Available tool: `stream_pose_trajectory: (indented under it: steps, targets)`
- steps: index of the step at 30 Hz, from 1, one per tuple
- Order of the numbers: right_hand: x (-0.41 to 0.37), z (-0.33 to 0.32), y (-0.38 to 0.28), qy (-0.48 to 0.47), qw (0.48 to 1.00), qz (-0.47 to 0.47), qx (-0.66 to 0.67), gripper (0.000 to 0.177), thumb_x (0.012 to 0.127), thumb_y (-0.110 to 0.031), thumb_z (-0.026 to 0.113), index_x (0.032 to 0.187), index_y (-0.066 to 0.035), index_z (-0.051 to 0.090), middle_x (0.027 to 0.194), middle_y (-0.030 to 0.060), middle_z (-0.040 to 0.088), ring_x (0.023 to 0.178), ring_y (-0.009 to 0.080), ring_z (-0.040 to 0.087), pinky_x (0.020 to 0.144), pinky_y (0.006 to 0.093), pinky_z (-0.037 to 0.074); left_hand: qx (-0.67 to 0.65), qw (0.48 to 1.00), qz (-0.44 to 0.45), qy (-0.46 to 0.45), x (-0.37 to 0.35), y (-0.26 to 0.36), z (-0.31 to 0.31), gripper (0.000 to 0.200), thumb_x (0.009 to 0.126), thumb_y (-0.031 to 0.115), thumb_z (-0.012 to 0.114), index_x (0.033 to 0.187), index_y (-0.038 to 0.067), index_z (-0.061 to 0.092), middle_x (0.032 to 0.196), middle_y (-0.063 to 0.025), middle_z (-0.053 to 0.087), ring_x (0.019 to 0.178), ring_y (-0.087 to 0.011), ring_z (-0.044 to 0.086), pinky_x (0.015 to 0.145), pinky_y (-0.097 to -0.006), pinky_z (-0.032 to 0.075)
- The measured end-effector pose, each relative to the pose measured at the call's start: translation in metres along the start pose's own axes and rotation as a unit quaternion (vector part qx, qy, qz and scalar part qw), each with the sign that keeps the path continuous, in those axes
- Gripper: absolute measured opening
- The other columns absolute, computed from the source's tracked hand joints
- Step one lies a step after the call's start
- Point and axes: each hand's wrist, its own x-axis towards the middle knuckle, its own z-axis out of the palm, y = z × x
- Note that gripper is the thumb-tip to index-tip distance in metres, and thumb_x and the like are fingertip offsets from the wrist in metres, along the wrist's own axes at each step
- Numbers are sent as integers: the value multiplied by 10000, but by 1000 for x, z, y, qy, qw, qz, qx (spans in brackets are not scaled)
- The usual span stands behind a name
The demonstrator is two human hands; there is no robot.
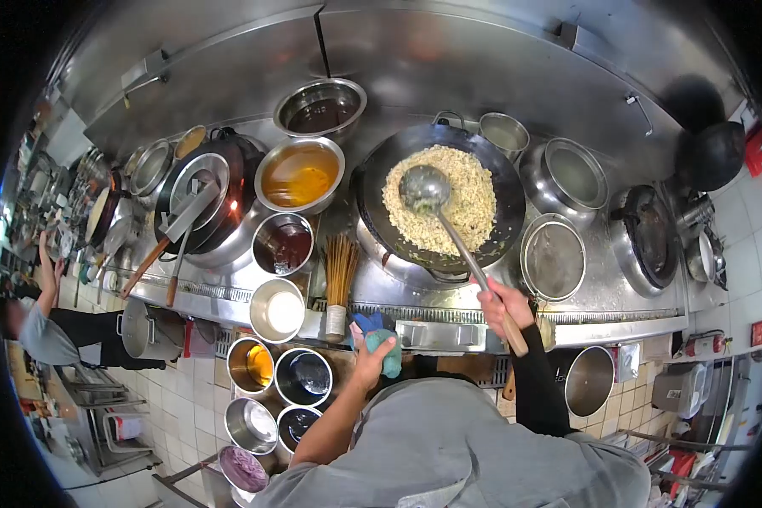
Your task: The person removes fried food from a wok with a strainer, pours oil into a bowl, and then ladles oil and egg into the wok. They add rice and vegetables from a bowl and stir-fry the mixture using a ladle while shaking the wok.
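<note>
My right hand (pixel 508 306) is wrapped round the wooden handle of a long metal ladle (pixel 466 245). The bowl of that ladle rests in a heap of fried rice (pixel 444 169), pale with small bits in it. A big black wok (pixel 506 203) holds the rice over the stove. Lower and to the left, my left hand (pixel 368 360) grips a green cloth (pixel 389 354) at the counter's front edge. A blue cloth lies just beside it, and a bamboo wok brush (pixel 339 271) stands upright nearby.
Bowls of amber liquid (pixel 300 174) and dark liquid (pixel 320 106) stand left of the wok. Several metal pots (pixel 277 311) line the lower left. A round strainer (pixel 553 257) sits at right. Another wok (pixel 203 203) carries a strainer and ladle. A co-worker (pixel 55 326) stands far left.
</note>
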Motion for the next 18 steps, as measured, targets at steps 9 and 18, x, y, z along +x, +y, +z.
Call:
stream_pose_trajectory:
  steps: [9,18]
  targets:
    - [-69,6,38,229,584,-237,-742,528,922,-194,599,1408,-63,442,859,290,627,790,458,623,702,500,492,-30,999,9,-2,23,-36,-40,293,883,252,695,1089,72,591,935,-49,625,826,-176,622,710,-336,519]
    - [-74,-4,13,322,713,-234,-577,455,967,-265,520,1383,-81,503,844,283,628,812,370,674,729,397,504,-89,996,18,16,21,-38,-48,275,904,327,655,1026,89,590,820,-56,621,673,-201,632,576,-341,516]
